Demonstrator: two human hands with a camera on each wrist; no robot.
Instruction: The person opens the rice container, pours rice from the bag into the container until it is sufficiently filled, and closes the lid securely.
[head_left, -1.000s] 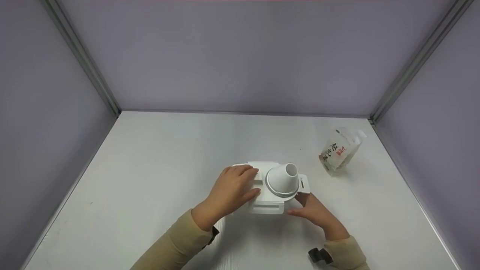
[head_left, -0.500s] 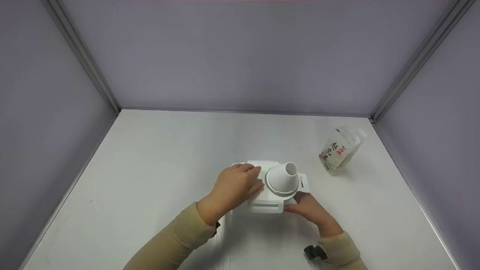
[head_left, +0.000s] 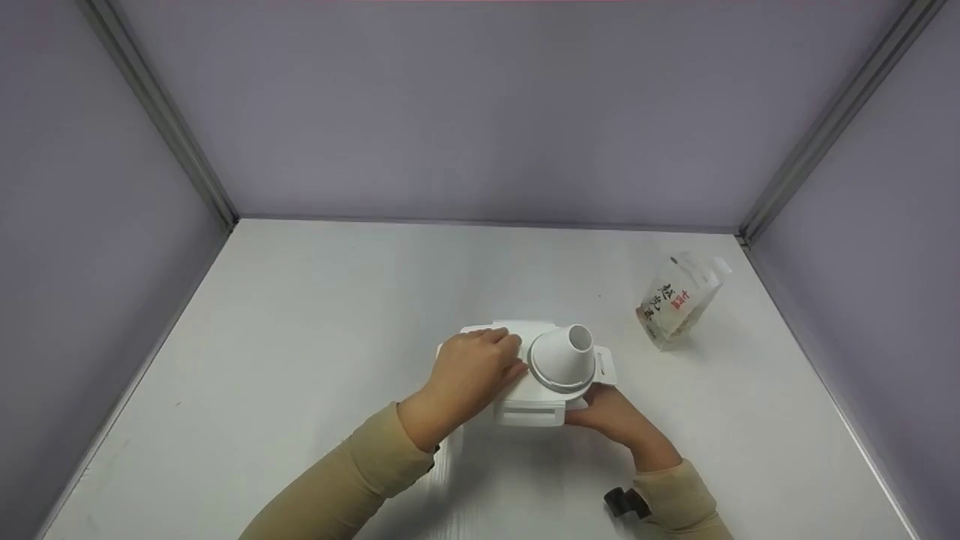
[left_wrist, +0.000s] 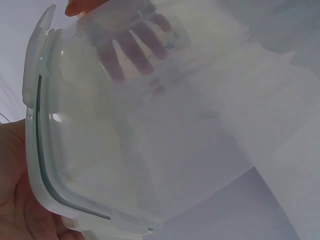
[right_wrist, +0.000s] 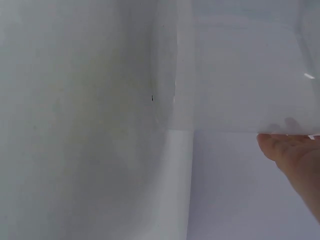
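A translucent plastic storage container [left_wrist: 150,125] stands tall under a white lid [head_left: 525,391] with side latches. On the lid sits a white cone-shaped piece [head_left: 561,358], its round opening facing up and tilted. My left hand [head_left: 471,375] lies over the lid's left part, fingers and thumb curled on it; what is under the palm is hidden. Low on the right, my right hand [head_left: 619,421] grips the container's side, thumb at the front. Its fingers show blurred through the wall in the left wrist view. From the right wrist view, that hand [right_wrist: 295,160] touches the clear wall.
A clear-and-white pouch [head_left: 679,300] with black and red print stands at the back right of the white table [head_left: 315,300]. Grey panels [head_left: 480,112] enclose the table at the back and both sides.
My left fingers have closed over the raised part of the lid. The right thumb has moved in against the container. The container has hardly shifted, and the pouch stays put.
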